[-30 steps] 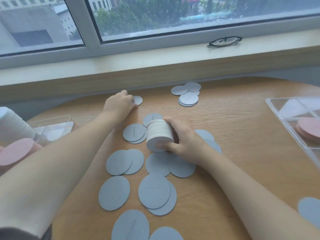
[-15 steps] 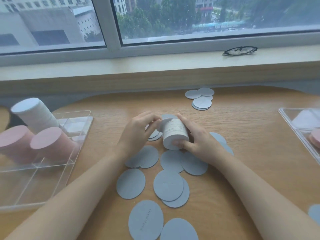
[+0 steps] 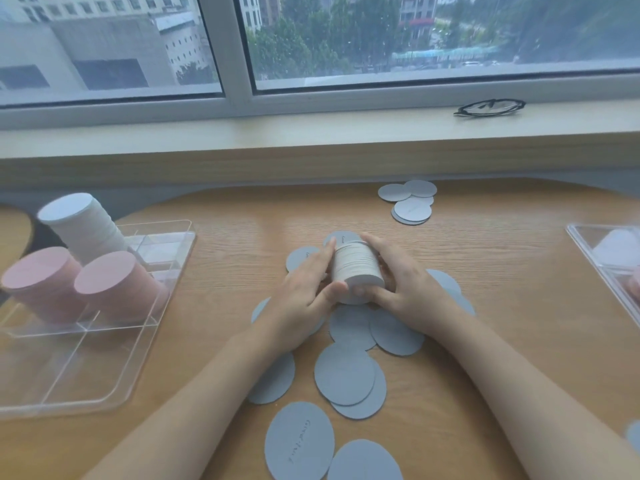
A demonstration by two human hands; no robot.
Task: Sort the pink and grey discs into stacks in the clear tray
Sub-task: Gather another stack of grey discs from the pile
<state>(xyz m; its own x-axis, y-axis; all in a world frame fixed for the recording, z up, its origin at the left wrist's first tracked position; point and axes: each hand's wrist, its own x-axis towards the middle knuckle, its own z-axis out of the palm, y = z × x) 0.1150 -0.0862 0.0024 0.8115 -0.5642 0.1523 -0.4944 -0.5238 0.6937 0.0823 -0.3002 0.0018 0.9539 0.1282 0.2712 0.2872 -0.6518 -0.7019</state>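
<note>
Grey discs, squared into a short stack (image 3: 356,271), sit at table centre. The left hand (image 3: 304,289), which was out at ten o'clock picking up a single disc a second ago, has joined the right hand (image 3: 398,285); both now press it between curled fingers. Likely next: the clear tray (image 3: 104,341) at nine o'clock. The path there is bare wood; loose discs (image 3: 343,372) crowd six o'clock.

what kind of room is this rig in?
Probably an upper-floor office or lab: a wooden table set against a window overlooking buildings and trees, with glasses left on the sill.
</note>
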